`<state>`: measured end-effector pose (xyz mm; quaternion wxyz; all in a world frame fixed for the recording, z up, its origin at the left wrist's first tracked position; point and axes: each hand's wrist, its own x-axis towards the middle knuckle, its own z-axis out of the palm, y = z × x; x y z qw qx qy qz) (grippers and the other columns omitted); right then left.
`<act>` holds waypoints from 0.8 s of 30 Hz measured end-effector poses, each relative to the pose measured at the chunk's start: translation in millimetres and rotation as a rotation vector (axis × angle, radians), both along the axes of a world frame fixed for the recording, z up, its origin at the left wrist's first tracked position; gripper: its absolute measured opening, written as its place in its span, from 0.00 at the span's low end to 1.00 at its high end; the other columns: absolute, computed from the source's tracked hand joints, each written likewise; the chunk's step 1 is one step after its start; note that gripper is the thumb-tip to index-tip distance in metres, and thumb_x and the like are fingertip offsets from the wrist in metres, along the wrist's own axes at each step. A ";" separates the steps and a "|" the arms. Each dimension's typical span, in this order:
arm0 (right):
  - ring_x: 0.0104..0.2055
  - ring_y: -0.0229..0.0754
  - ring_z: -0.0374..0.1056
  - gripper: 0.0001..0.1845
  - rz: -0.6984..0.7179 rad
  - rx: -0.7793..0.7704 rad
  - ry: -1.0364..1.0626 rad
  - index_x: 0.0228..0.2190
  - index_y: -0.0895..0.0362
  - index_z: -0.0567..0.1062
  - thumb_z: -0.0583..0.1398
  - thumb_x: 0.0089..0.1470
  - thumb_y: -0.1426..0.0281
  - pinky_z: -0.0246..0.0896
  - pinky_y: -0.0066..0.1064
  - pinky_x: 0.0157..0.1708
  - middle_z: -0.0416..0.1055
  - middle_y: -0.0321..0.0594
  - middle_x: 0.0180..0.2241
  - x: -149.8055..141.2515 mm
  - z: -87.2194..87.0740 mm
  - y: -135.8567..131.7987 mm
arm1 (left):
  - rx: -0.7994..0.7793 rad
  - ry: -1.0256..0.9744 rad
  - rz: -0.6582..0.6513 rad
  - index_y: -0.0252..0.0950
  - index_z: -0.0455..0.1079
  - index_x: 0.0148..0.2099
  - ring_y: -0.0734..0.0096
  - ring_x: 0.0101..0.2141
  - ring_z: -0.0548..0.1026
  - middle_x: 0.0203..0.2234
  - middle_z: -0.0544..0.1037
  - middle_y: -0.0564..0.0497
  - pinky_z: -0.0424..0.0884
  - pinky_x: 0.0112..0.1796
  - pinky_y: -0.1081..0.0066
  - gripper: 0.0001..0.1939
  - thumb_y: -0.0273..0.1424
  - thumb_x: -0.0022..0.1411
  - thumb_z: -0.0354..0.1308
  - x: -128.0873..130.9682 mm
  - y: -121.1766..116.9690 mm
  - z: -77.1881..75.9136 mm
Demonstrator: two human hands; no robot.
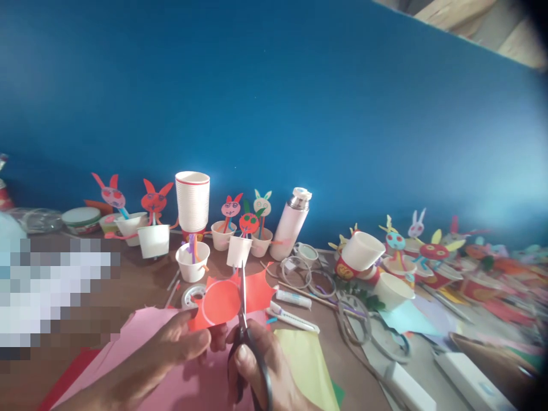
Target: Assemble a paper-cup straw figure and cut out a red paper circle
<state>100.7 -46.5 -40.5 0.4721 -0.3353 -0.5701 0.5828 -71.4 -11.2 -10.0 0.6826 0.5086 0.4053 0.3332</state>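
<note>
My left hand (171,351) pinches the lower left edge of a piece of orange-red paper (257,290) marked with a drawn circle. My right hand (257,371) grips black-handled scissors (244,311), whose blades stand upright in the paper beside the circle. Both hands are low in the middle of the view, above pink paper (145,334) and a yellow sheet (306,359) on the brown table (145,285).
A stack of white paper cups (192,200), cups with paper rabbit figures (154,225), a pink flask (291,222), a tape roll (192,295), glue tubes (293,298) and wire rings (299,274) lie behind. More rabbit cups (428,257) crowd the right. A blue wall (274,103) backs the table.
</note>
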 end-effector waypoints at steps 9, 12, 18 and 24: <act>0.16 0.31 0.57 0.30 0.056 -0.069 0.047 0.34 0.61 0.64 0.57 0.49 0.45 0.54 0.21 0.16 0.59 0.31 0.16 -7.6 -8.2 -7.5 | -0.098 0.239 0.263 0.38 0.64 0.24 0.62 0.25 0.70 0.18 0.69 0.55 0.65 0.31 0.65 0.20 0.50 0.45 0.60 6.7 -10.6 3.4; 0.16 0.31 0.56 0.28 0.067 -0.058 0.038 0.34 0.61 0.64 0.57 0.49 0.46 0.53 0.21 0.16 0.58 0.30 0.17 -7.1 -6.9 -8.7 | -0.014 0.256 0.268 0.38 0.63 0.22 0.65 0.26 0.68 0.18 0.69 0.55 0.63 0.30 0.68 0.19 0.48 0.48 0.59 4.7 -8.5 3.5; 0.18 0.30 0.55 0.27 0.060 -0.008 0.000 0.34 0.60 0.64 0.57 0.50 0.46 0.52 0.21 0.17 0.57 0.31 0.19 -4.2 -1.8 -8.9 | 0.001 0.284 0.257 0.39 0.62 0.20 0.64 0.27 0.69 0.18 0.70 0.55 0.64 0.34 0.67 0.18 0.46 0.48 0.58 2.5 -7.2 4.7; 0.22 0.33 0.56 0.30 0.089 -0.045 -0.044 0.36 0.59 0.66 0.57 0.48 0.44 0.54 0.23 0.21 0.58 0.33 0.22 0.3 6.9 -11.2 | -0.040 0.309 0.256 0.39 0.64 0.20 0.63 0.27 0.70 0.18 0.71 0.55 0.64 0.32 0.68 0.17 0.47 0.47 0.59 1.6 -5.2 2.8</act>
